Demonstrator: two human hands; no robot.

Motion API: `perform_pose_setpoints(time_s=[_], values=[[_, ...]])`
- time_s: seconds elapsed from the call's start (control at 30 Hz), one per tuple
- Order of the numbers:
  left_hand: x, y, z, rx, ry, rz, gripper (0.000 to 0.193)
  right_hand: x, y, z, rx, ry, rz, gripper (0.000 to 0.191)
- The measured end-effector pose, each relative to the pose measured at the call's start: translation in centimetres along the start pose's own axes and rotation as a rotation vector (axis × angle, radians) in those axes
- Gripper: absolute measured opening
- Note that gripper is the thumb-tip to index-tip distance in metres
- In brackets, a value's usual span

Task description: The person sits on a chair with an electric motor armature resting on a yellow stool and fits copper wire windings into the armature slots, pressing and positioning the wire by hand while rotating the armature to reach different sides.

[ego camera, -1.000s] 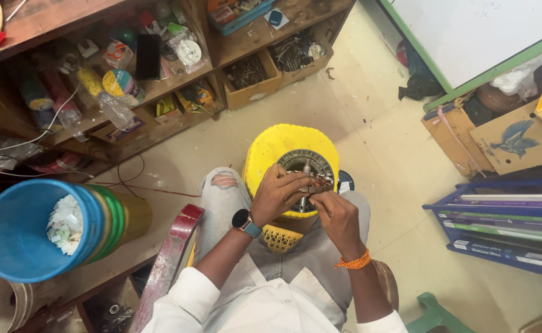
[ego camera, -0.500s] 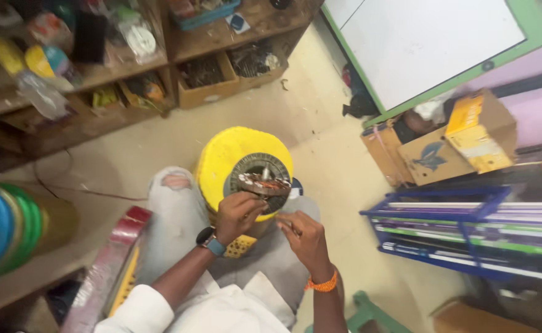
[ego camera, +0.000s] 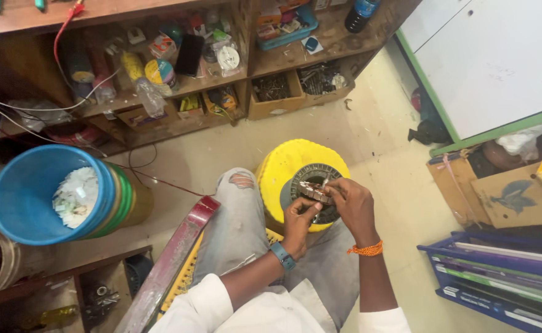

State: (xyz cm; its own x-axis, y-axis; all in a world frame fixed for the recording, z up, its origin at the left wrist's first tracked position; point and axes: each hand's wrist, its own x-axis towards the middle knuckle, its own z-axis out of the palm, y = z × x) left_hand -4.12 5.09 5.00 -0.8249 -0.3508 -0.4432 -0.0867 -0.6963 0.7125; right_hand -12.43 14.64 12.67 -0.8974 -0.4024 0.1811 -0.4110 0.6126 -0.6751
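- A round dark metal ring with slotted inner teeth (ego camera: 311, 191) lies flat on top of a yellow cylindrical stool-like drum (ego camera: 289, 166), which stands on the floor between the person's knees.
- A small flat silvery metal piece (ego camera: 316, 192) sits across the ring's middle, pinched from both sides.
- The left hand (ego camera: 300, 219) grips the near end of that piece, thumb and fingers closed on it.
- The right hand (ego camera: 351, 203) curls over the far end, fingertips together on the piece; an orange thread band (ego camera: 364, 250) circles its wrist.
- A blue wristwatch (ego camera: 282, 254) sits on the left wrist.
- A stack of blue and green plastic buckets (ego camera: 49, 197) stands well apart to the left.
- Cluttered wooden shelves (ego camera: 160, 98) run behind the drum.
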Motion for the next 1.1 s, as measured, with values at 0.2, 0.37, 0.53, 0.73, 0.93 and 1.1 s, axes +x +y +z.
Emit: perform_pose_setpoints(time_s=[0.2, 0.37, 0.53, 0.73, 0.93, 1.1], values=[[-0.3, 0.6, 0.7, 0.278, -0.018, 0.206, 0.008, 0.3, 1.4, -0.4, 0.039, -0.027, 0.27, 0.012], [-0.6, 3.5, 0.4, 1.053, -0.145, 1.11, 0.033, -0.5, 3.4, -1.2, -0.026, 0.027, 0.469, 0.013], [2.3, 6.6, 0.3, 1.217, -0.423, 1.21, 0.039, -2.3, 5.4, -1.7, 0.221, 0.141, 0.315, 0.013], [3.5, 6.2, 1.1, 1.221, -0.552, 1.104, 0.044, -4.7, 5.4, -1.8, 0.294, 0.101, 0.303, 0.01], [3.1, 5.8, 2.0, 1.182, -0.441, 1.069, 0.034, -5.6, 3.3, -1.8, 0.102, 0.047, 0.272, 0.014], [4.1, 5.3, 0.4, 1.085, -0.515, 1.125, 0.033, -6.7, 5.1, 1.1, 0.031, 0.162, 0.026, 0.007]])
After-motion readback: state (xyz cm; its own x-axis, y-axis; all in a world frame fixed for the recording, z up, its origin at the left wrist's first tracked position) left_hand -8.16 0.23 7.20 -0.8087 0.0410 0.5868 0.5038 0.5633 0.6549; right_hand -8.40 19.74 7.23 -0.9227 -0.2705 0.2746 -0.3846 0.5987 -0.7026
